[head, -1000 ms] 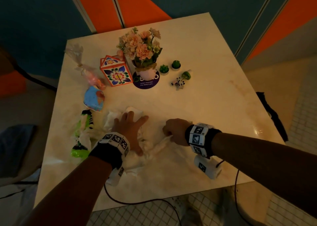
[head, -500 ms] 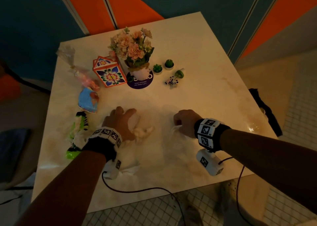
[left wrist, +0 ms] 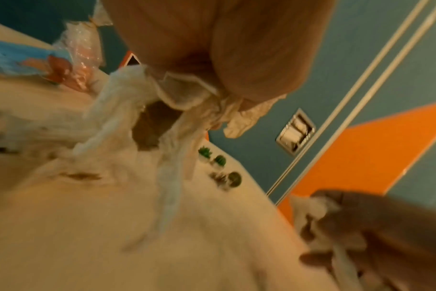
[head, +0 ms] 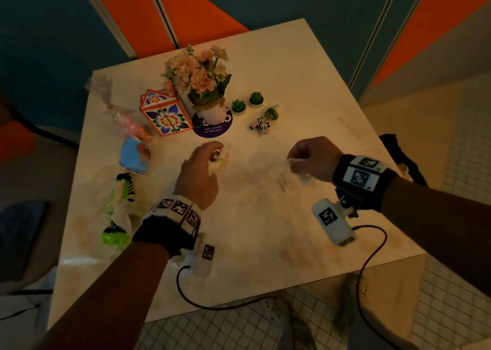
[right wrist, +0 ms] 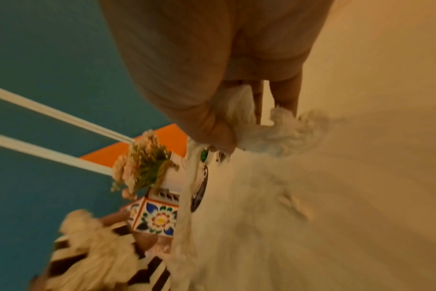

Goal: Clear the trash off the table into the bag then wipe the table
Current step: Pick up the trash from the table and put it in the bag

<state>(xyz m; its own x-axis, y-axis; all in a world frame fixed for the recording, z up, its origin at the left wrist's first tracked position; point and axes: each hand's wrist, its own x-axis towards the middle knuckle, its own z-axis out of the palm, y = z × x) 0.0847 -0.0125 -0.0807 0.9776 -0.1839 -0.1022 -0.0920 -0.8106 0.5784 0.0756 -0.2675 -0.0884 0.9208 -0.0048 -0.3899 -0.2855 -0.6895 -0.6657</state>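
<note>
A thin, see-through white plastic bag (head: 255, 175) hangs stretched over the middle of the table between my two hands. My left hand (head: 212, 158) grips one bunched edge of the bag (left wrist: 127, 110), fingers curled round it. The other edge (right wrist: 259, 133) is pinched in my right hand (head: 299, 161). Both hands are raised a little above the table top. Along the left side lies the trash: a blue paper cup (head: 134, 158) on its side, a green wrapper (head: 119, 208) and a clear cellophane wrapper (head: 125, 118).
At the back of the table (head: 305, 89) stand a flower pot (head: 202, 83) on a purple coaster, a patterned box (head: 166, 113), two small cactus pots (head: 247, 102) and a zebra figure (head: 261, 123). A dark object (head: 403, 158) hangs off the right edge. Cables trail over the near edge.
My left hand lay flat on the crumpled bag; now it grips it. Both hands have lifted and moved apart and away from me, drawing the bag out between them.
</note>
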